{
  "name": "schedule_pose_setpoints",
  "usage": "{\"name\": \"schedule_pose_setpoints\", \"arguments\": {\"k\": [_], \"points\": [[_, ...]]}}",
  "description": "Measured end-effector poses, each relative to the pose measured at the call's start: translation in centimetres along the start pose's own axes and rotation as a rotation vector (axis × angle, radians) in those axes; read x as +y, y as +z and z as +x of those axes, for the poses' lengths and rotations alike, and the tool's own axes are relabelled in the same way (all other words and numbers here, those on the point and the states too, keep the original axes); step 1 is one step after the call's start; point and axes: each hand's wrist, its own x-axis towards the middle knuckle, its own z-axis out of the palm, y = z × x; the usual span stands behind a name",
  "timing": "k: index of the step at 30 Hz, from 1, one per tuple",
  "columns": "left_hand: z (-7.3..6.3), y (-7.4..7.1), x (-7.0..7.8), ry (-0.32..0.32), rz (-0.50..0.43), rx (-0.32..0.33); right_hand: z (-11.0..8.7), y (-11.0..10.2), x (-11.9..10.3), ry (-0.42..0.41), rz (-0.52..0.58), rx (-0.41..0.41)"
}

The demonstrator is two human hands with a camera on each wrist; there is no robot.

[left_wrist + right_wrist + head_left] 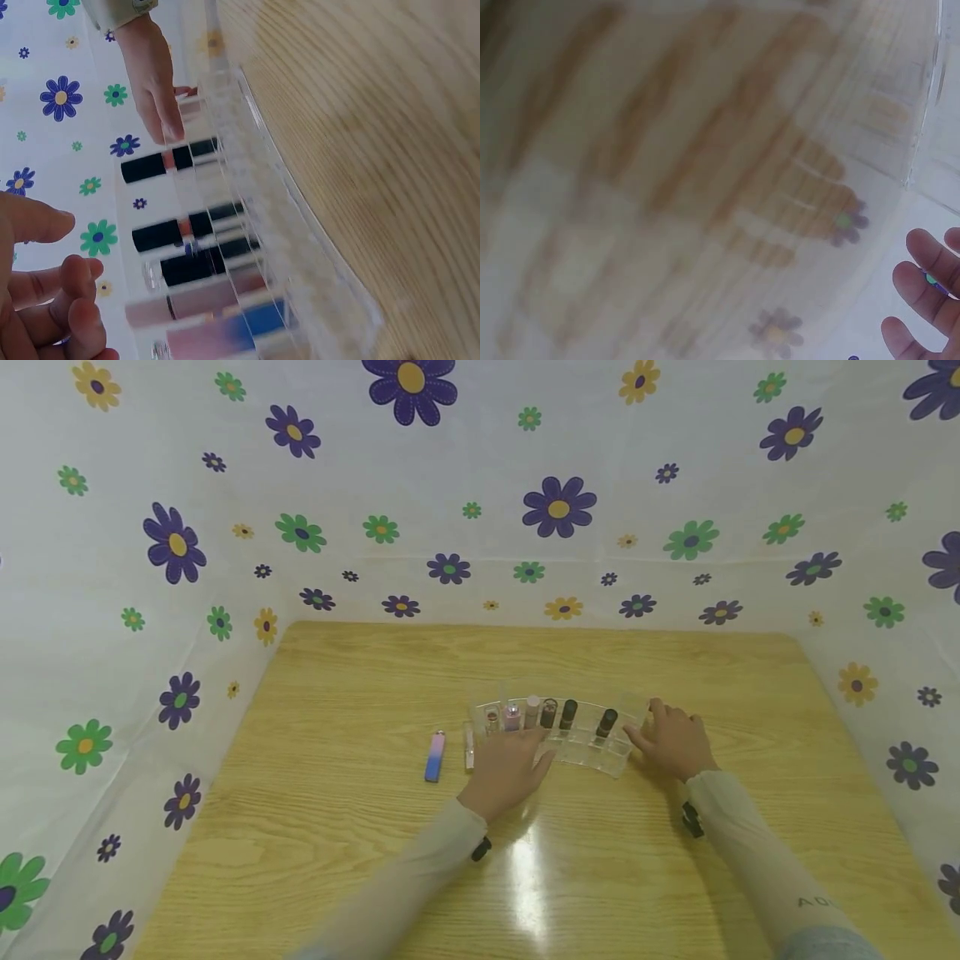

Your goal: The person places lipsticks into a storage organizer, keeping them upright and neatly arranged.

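Note:
A clear, curved lipstick holder (588, 756) stands mid-table with several lipsticks upright in its back part. Among them are black lipsticks (607, 722), a pale pink lipstick (532, 706) and a pink-and-blue lipstick (217, 334). My left hand (506, 770) is over the holder's front left part, hiding some of it. In the left wrist view its fingers are loosely bent with nothing between them. At the holder's right end is my right hand (678, 743), fingers spread and holding nothing; whether the thumb touches the holder I cannot tell.
Another pink-and-blue lipstick (435, 757) lies on the wooden table (337, 843), left of the holder. White cloth (480, 452) with printed flowers walls the table at the back and both sides.

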Motion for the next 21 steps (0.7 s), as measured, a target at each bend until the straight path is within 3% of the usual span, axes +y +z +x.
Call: {"name": "schedule_pose_setpoints", "arguments": {"k": [5,11,16,21], "points": [[-2.2,-1.5,-2.5,-0.061,0.027,-0.020,0.1,-0.2,0.0,-0.019,-0.027,0.005],[-4.6,-3.1,-5.6,-0.139,0.062,0.003,0.4,-0.9,0.3,-0.051,-0.079,0.004],[-6.2,-3.7,-8.6,-0.175,0.071,0.023,0.8,-1.4,0.5,-0.063,-0.051,0.015],[-7.3,-3.8,-11.4,-0.205,0.067,-0.025,0.9,-1.6,0.6,-0.069,-0.055,0.010]]}}
